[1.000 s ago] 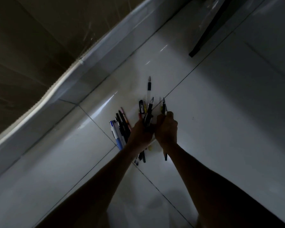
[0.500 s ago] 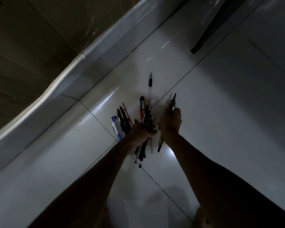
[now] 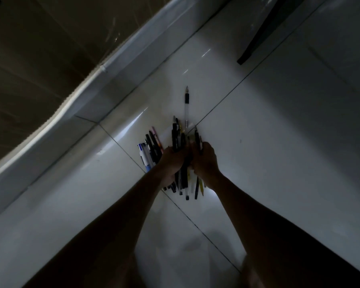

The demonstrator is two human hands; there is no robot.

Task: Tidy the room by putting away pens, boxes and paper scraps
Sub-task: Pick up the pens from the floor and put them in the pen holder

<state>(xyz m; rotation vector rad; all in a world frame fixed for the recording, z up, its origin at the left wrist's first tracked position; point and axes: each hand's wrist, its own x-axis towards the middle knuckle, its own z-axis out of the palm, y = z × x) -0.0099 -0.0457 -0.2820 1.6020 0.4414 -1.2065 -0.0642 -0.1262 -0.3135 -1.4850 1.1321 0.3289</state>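
Note:
Over the white tiled floor, my left hand (image 3: 172, 163) and my right hand (image 3: 206, 161) are pressed together, both gripping one bundle of pens (image 3: 183, 177). Dark pen tips stick out above the fists and several ends hang below them. A clear pen with a black grip (image 3: 186, 104) lies on the floor just beyond the hands. More pens (image 3: 150, 150), dark ones plus a blue-and-white one, lie on the floor left of my left hand. The room is dim.
A white baseboard (image 3: 75, 104) runs diagonally along a brown wall at the upper left. A dark furniture leg (image 3: 256, 42) stands on the floor at the upper right. My knees show at the bottom edge.
My right hand moved left with its pens and joined the left hand, so the two handfuls now form one bundle held between both fists.

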